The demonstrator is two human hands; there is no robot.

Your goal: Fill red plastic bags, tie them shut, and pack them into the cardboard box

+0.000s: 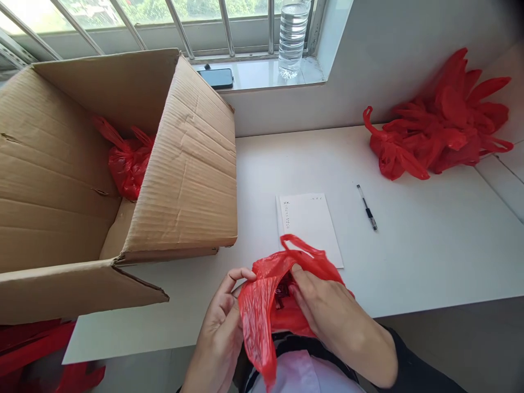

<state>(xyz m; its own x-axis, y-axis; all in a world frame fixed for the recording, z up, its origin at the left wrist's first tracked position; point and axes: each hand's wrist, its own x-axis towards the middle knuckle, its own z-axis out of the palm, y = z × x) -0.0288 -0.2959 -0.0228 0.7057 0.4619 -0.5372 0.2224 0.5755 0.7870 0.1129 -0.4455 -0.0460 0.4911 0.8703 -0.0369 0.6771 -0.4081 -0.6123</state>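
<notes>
A red plastic bag is held near the table's front edge, its mouth open and a small dark item partly showing inside. My left hand grips the bag's left side with thumb and bent fingers. My right hand reaches into the opening; its fingertips are hidden in the red plastic, so what they touch cannot be made out. Just beyond the bag lies a sheet of white paper with small writing, its lower part covered by the bag.
A large open cardboard box stands at the left with a knotted red bag inside. Red bags are heaped at the back right. A pen lies right of the paper. The windowsill holds a phone and a bottle.
</notes>
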